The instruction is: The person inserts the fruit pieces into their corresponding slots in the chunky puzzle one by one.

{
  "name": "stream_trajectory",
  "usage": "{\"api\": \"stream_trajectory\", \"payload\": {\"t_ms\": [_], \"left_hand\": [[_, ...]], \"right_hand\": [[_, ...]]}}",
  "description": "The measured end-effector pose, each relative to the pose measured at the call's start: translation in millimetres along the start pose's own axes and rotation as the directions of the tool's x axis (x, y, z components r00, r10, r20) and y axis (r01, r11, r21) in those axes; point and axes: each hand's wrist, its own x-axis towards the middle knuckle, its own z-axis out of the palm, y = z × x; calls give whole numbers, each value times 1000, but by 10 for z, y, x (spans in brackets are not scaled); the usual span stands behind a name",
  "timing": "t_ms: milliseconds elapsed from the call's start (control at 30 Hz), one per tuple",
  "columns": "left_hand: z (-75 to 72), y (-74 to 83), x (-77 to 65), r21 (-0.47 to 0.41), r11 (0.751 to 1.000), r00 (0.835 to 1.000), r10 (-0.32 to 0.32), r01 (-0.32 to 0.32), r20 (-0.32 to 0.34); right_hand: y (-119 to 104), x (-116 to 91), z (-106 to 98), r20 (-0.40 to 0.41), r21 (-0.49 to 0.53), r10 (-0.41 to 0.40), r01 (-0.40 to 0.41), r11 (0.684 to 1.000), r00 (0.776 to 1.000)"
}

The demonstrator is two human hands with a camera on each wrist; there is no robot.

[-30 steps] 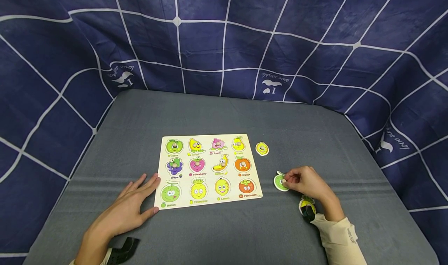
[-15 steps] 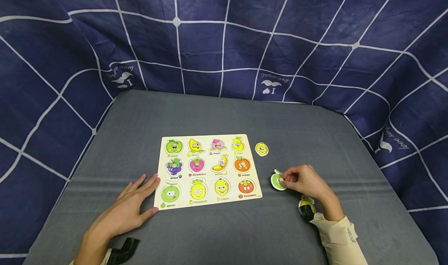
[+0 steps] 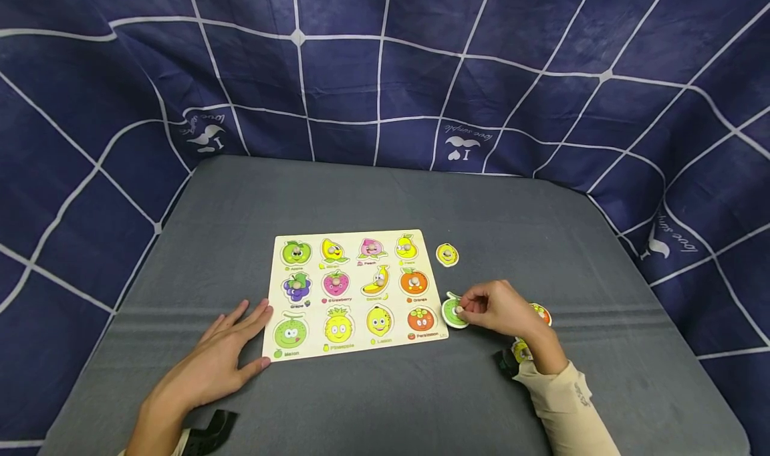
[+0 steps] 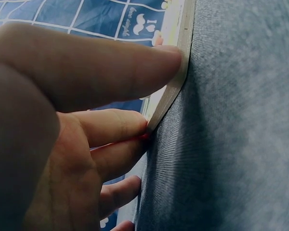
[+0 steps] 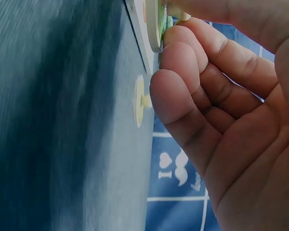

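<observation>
My right hand (image 3: 502, 307) pinches the round knob of a green melon puzzle piece (image 3: 454, 311) at the lower right edge of the wooden fruit puzzle board (image 3: 361, 297). In the right wrist view the piece (image 5: 156, 29) stands off the grey cloth, close over the board's edge, with its knob between thumb and finger. My left hand (image 3: 215, 357) lies with spread fingers against the board's lower left edge. The left wrist view shows the thumb (image 4: 135, 72) and fingertips touching the board's side. The melon, pineapple and lemon spots in the bottom row show printed pictures without knobs.
A yellow lemon piece (image 3: 447, 255) lies right of the board's upper corner. A pineapple piece (image 3: 522, 350) and an orange-red piece (image 3: 541, 313) lie partly hidden by the right wrist. Grey cloth (image 3: 361, 195) covers the table, and a blue checked curtain (image 3: 343, 75) hangs around it.
My right hand has carried the melon piece left to the board's edge. The orange-red piece has come into sight behind the wrist. My left hand stays on the board.
</observation>
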Motion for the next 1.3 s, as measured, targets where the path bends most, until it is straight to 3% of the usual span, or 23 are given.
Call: {"api": "stream_trajectory", "payload": {"t_ms": [633, 1300], "left_hand": [[9, -9, 2, -6, 1000, 1000, -5, 5, 3], [5, 3, -5, 4, 1000, 1000, -3, 3, -6]], "right_hand": [[-212, 227, 184, 48, 11, -109, 109, 994, 993], [-379, 413, 322, 109, 37, -157, 153, 987, 982]]}}
